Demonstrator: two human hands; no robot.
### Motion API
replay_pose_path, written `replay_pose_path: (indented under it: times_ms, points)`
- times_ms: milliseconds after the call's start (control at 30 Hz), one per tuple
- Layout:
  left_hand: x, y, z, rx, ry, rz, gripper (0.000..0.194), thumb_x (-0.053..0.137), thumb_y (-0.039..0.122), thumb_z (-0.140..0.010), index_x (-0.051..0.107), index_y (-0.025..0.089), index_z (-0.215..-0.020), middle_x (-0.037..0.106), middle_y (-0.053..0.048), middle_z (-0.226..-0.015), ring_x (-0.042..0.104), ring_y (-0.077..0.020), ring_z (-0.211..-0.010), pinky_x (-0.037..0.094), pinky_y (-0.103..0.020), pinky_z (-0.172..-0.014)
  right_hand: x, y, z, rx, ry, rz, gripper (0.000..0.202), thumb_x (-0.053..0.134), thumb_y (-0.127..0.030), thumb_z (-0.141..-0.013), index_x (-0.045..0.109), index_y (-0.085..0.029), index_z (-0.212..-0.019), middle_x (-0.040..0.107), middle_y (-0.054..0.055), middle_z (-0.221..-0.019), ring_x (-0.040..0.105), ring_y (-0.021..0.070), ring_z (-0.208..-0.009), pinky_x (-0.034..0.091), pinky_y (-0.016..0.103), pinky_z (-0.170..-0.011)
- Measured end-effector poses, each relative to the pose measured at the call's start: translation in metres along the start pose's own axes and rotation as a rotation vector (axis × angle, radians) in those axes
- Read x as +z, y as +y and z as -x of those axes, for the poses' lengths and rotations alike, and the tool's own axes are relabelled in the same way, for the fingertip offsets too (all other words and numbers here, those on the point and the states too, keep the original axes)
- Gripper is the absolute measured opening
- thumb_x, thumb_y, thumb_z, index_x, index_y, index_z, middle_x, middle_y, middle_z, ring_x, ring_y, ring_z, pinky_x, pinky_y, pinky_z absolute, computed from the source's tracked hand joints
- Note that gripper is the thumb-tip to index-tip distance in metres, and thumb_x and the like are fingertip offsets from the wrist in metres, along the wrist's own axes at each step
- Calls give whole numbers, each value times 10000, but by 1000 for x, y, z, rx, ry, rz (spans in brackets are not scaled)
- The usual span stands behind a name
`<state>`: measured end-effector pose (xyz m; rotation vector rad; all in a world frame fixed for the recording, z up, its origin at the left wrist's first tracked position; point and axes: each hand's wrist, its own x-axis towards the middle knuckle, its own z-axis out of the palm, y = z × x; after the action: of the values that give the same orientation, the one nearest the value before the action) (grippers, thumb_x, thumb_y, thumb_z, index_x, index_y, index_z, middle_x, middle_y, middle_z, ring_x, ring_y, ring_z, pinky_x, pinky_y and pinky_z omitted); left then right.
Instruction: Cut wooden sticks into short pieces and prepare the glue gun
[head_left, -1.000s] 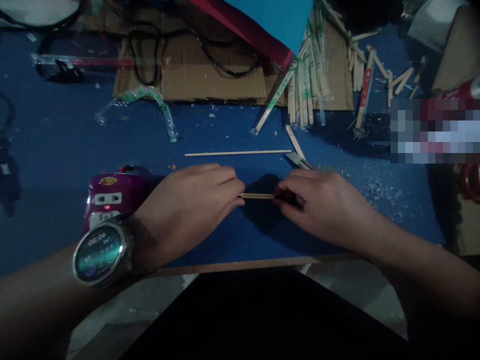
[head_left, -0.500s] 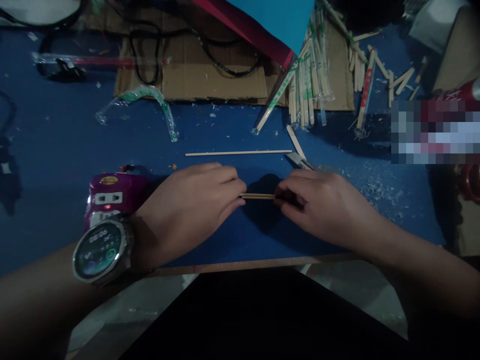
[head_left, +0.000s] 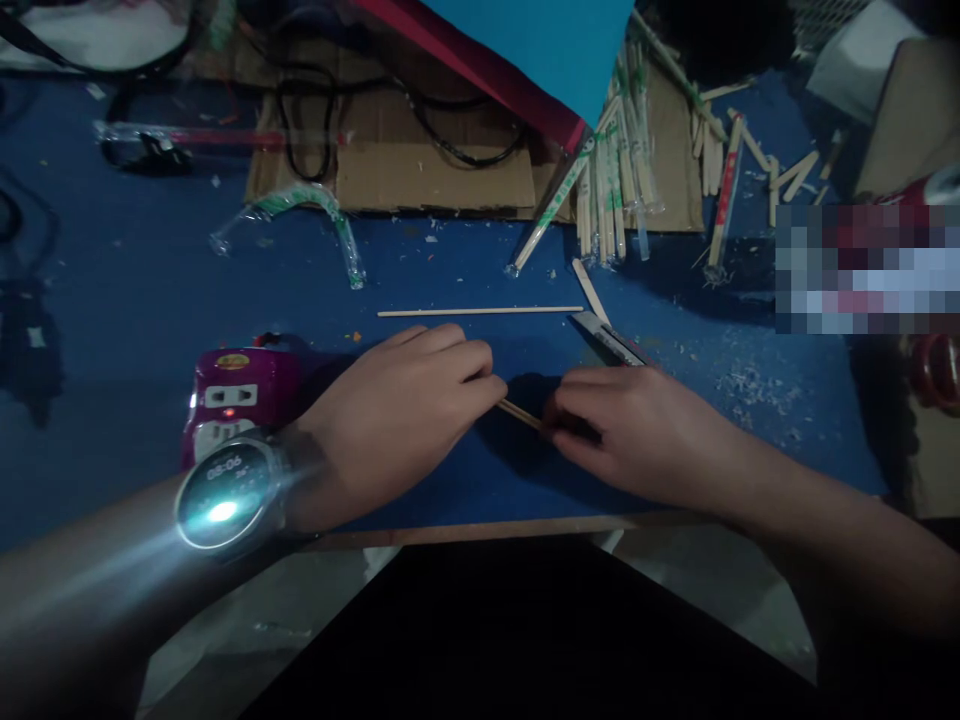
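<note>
My left hand [head_left: 405, 415], wearing a watch [head_left: 232, 490], is closed on one end of a pair of thin wooden chopsticks [head_left: 520, 412]. The other end is pinched by my right hand [head_left: 637, 425]. Only a short middle stretch shows between the hands, slanting down to the right; the fingers hide the ends. Beyond my hands, a single chopstick [head_left: 480, 311] lies flat across the blue tabletop. A utility knife [head_left: 611, 340] with its blade out lies just past my right hand, touching or close to a short flat wooden stick [head_left: 589, 288].
A purple power socket [head_left: 241, 385] stands beside my left wrist. Behind lie cardboard [head_left: 435, 180], a black cable [head_left: 328, 130], wrapped chopsticks [head_left: 604, 215] and a blue sheet [head_left: 555, 60]. Shavings [head_left: 761, 385] and a blurred-out can area [head_left: 870, 270] are at the right.
The held chopsticks have tilted from nearly level to sloping down rightward, as my right hand lowered slightly. More of the knife shows. The camera view has shifted a little.
</note>
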<state>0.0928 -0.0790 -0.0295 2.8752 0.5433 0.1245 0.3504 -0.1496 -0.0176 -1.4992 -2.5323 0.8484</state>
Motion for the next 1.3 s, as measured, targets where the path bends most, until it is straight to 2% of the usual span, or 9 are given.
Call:
replay_pose_path:
  times_ms: [133, 267, 367, 500, 567, 667, 933, 1133, 1300]
  points:
    - [3, 0, -1, 59, -9, -9, 258, 591, 65, -995, 764, 197, -1134, 714, -87, -1103, 620, -278, -975, 488, -417, -805, 6, -5, 0, -50, -72, -29, 82, 705, -206, -1013, 785, -187, -1012, 776, 42, -993, 736, 182, -835, 513, 299, -754]
    - [3, 0, -4, 120, -53, 27, 272, 631, 5, -930, 752, 211, -1060, 707, -70, -1078, 605, -256, -944, 459, -390, -793, 11, -9, 2, -196, -106, -46, 139, 678, -236, -1057, 802, -203, -1111, 790, 50, -1081, 752, 197, -898, 544, 316, -782]
    - [1, 1, -6, 180, -37, 50, 202, 666, 32, -950, 747, 216, -964, 706, -56, -1035, 593, -236, -904, 436, -378, -767, 9, -6, 3, -257, -4, -38, 180, 622, -262, -1086, 788, -192, -1078, 769, 52, -1030, 717, 199, -863, 542, 340, -766]
    - [-1, 3, -7, 264, 24, 74, 175, 673, 99, -1013, 778, 229, -962, 694, -37, -957, 583, -215, -875, 408, -374, -744, 6, 1, -2, -314, 195, 61, 194, 614, -189, -1044, 785, -161, -1131, 749, 133, -1265, 658, 286, -1146, 551, 455, -993]
    - [-1, 2, -7, 271, 24, 67, 183, 669, 113, -1026, 778, 227, -935, 702, -35, -972, 571, -209, -868, 401, -377, -747, 8, 4, -6, -375, 182, 114, 189, 634, -160, -1017, 809, -161, -1090, 746, 144, -1305, 608, 331, -1234, 523, 521, -1078]
    - [0, 1, -6, 279, 10, 68, 219, 657, 125, -1038, 769, 224, -879, 705, -36, -970, 546, -209, -856, 374, -380, -737, 14, 7, -10, -416, 136, 98, 202, 642, -142, -1016, 830, -165, -1086, 770, 131, -1186, 587, 343, -1200, 525, 534, -1051]
    - [0, 1, -5, 292, 15, 97, 175, 673, 124, -1023, 780, 226, -929, 721, -48, -1010, 569, -237, -936, 424, -373, -774, 19, 6, -9, -402, 162, 107, 259, 577, -118, -1055, 801, -180, -940, 723, 79, -932, 544, 246, -913, 475, 413, -856]
    - [-3, 1, -3, 222, -27, 101, 138, 653, 158, -984, 777, 216, -982, 755, -76, -1080, 642, -261, -986, 504, -401, -808, 18, 6, -6, -291, 165, 131, 247, 586, -157, -1067, 795, -158, -936, 706, 88, -926, 601, 242, -897, 494, 388, -863]
    - [-7, -2, 3, 146, -16, 88, 230, 641, 211, -1002, 766, 213, -1195, 775, -93, -1175, 703, -270, -1045, 566, -410, -860, 11, 8, -8, -203, 220, 158, 193, 636, -163, -1048, 775, -140, -916, 723, 83, -899, 624, 243, -862, 480, 379, -822]
